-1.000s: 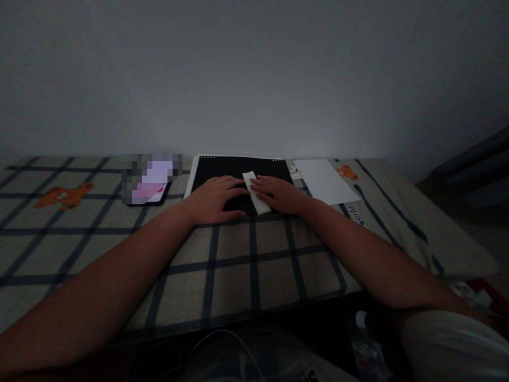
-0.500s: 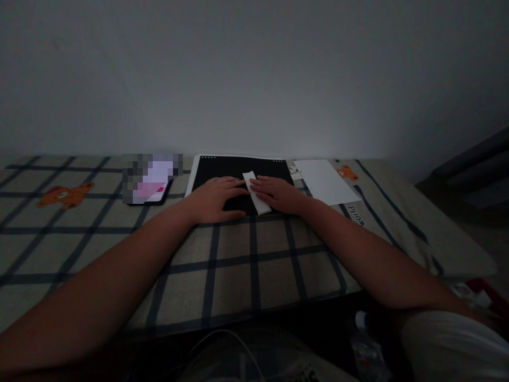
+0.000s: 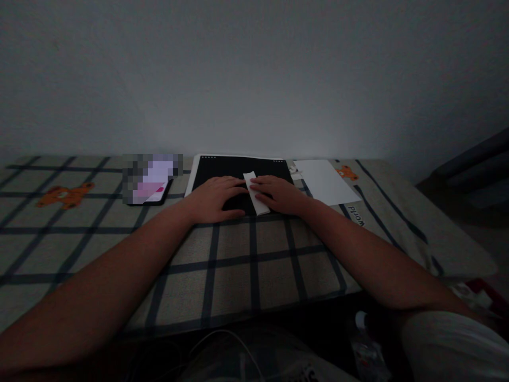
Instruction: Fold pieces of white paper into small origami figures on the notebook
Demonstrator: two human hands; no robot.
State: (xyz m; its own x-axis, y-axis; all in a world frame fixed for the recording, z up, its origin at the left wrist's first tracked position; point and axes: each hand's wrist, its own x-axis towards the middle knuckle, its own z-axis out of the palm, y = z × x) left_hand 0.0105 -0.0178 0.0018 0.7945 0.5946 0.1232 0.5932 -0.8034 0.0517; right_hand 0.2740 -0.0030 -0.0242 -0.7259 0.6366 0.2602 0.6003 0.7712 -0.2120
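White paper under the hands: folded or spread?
Folded: the white paper is a narrow strip on the black mat, unlike the flat white sheet beside.

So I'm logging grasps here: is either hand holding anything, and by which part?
Nothing is lifted. Both hands lie flat on the black board, pressing the folded white paper strip: left hand at its left edge, right hand on its right side.

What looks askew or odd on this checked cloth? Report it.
Little stands out. The white paper strip lies slightly aslant on the black board, pressed flat between the left hand and right hand. A white sheet sits skewed to the board's right. No spill or damage shows in the dim light.
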